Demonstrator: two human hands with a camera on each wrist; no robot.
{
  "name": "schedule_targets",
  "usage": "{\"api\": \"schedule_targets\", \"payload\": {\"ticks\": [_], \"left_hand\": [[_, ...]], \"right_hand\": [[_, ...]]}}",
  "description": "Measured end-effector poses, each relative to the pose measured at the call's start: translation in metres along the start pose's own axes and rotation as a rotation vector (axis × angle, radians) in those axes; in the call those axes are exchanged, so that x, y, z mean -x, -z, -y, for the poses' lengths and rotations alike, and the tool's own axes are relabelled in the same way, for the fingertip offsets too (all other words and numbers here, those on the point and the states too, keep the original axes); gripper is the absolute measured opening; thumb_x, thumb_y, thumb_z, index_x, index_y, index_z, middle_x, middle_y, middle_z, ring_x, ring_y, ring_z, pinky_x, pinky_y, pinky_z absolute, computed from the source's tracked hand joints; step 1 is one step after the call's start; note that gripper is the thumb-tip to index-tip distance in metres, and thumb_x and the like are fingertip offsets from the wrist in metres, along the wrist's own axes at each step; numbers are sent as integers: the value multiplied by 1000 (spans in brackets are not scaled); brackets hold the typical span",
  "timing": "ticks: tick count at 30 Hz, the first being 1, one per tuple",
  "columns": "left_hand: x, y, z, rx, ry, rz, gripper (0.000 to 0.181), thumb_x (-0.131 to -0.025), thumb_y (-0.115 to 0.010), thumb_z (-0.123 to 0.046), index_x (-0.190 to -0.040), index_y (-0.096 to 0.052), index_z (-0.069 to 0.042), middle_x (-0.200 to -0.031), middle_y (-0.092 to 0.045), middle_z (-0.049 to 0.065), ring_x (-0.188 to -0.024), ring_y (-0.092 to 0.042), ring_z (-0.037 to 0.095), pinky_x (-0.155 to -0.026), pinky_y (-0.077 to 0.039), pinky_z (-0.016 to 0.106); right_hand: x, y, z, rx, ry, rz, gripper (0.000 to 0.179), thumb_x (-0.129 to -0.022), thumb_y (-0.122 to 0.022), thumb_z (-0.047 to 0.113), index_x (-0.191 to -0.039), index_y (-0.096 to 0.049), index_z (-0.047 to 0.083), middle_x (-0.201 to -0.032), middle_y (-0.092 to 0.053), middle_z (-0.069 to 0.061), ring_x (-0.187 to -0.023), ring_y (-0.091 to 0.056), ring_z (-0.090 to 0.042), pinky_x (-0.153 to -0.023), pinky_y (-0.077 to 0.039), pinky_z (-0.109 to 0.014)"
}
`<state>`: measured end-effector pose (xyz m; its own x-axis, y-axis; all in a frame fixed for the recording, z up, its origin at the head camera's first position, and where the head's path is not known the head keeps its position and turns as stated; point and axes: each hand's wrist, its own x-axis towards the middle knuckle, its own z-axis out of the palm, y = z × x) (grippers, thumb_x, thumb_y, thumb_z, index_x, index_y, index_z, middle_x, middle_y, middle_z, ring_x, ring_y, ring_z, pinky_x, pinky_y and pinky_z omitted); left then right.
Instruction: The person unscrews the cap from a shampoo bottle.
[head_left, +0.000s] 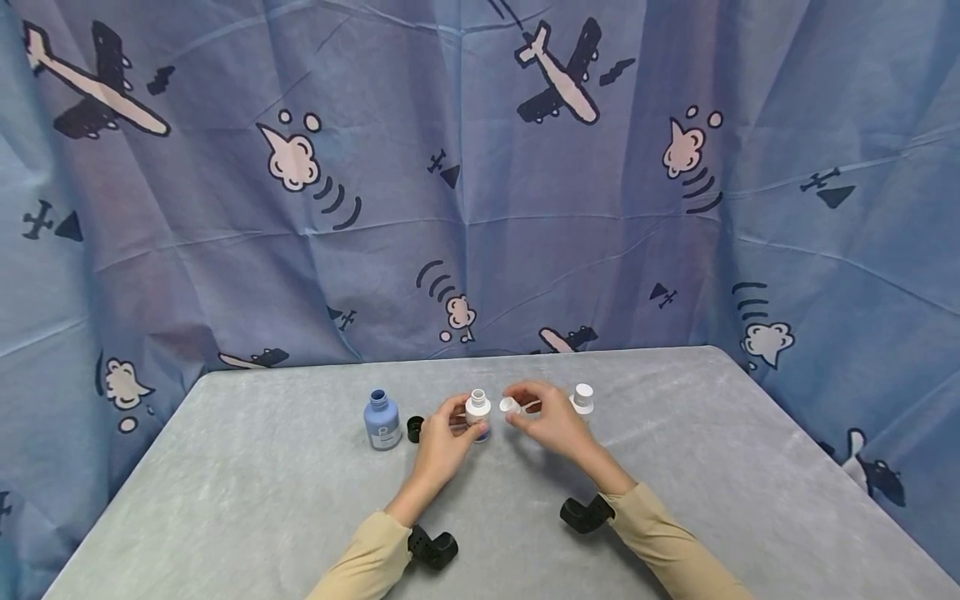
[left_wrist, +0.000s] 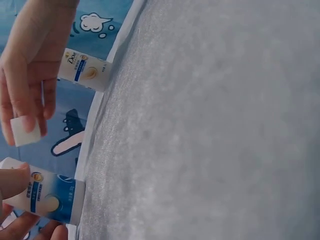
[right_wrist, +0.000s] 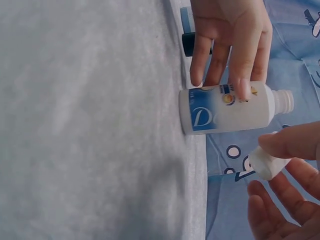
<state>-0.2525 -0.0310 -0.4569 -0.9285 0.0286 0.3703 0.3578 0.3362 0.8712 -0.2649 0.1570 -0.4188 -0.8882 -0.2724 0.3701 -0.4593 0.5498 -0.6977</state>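
My left hand [head_left: 441,448] grips a white Dove bottle [head_left: 477,408] by its sides. The bottle stands upright on the table, its threaded neck bare, and a blue band with lettering shows low on it in the right wrist view. Just to the right, my right hand [head_left: 553,423] pinches a small white cap [head_left: 511,406] between thumb and fingers. In the right wrist view the cap [right_wrist: 267,162] is apart from the bottle's neck [right_wrist: 284,101].
Left of my left hand stands an uncapped blue bottle [head_left: 382,423], with a dark green cap [head_left: 414,428] beside it. Behind my right hand a second white bottle [head_left: 582,399] has its cap on. A patterned blue curtain [head_left: 480,183] hangs behind the grey-covered table [head_left: 247,492].
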Motion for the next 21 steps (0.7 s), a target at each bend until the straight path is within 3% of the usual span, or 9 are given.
{"api": "schedule_targets", "payload": {"ticks": [11,21], "left_hand": [[3,5,-2,-19,44,10,41,-82,-74,-10,-121,-61,-4,-110,-69,14,-95,-68,26,-76,-57,28],[7,9,-3,-45,57,4,39,-83,-73,-9,-120,-62,-3,-109,-70,14,-94,-68,26,-76,-57,32]], "right_hand": [[1,-3,-9,51,13,50,26,-75,-74,0,-100,-69,5,-92,-71,-6,-83,-66,-18,-79,-55,-39],[1,-6,-15,113,-19,100,26,-75,-76,4,-100,-70,4,-91,-72,-8,-82,-67,-18,-74,-55,-30]]}}
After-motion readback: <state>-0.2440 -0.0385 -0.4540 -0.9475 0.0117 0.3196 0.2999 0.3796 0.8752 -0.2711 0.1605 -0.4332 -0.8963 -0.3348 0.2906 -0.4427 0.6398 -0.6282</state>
